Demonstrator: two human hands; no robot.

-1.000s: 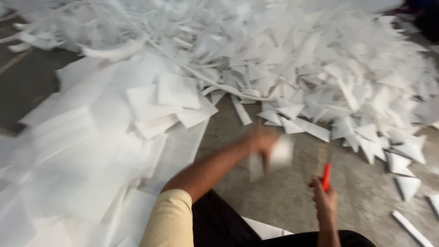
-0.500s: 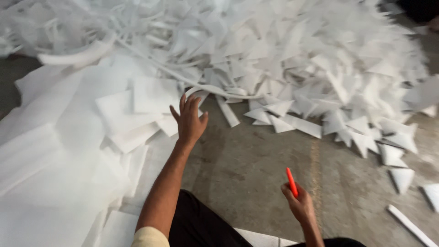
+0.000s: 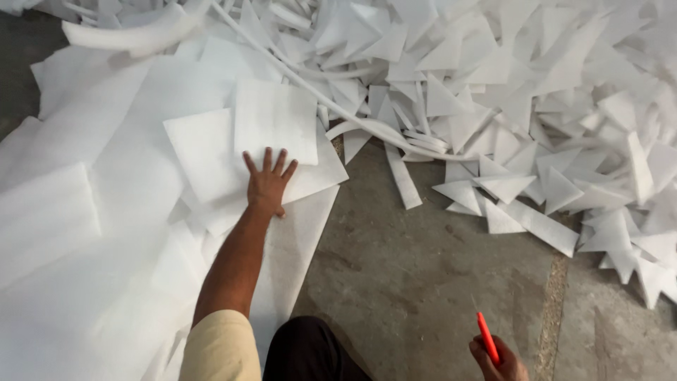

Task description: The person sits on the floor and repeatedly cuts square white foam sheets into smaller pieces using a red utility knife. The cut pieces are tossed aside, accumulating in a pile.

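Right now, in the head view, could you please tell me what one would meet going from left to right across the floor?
Stacked white foam sheets → left hand flat on a square foam sheet → bare concrete floor → right hand holding a red cutter → pile of triangular foam offcuts.

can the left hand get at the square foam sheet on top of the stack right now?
Probably yes: the left hand lies flat on the stack with its fingertips at the square foam sheet's lower edge, and nothing covers it.

A single head-worn camera looks steeply down and forward over the concrete floor [image 3: 423, 282], close above it, foam pile [image 3: 493, 85] beyond.
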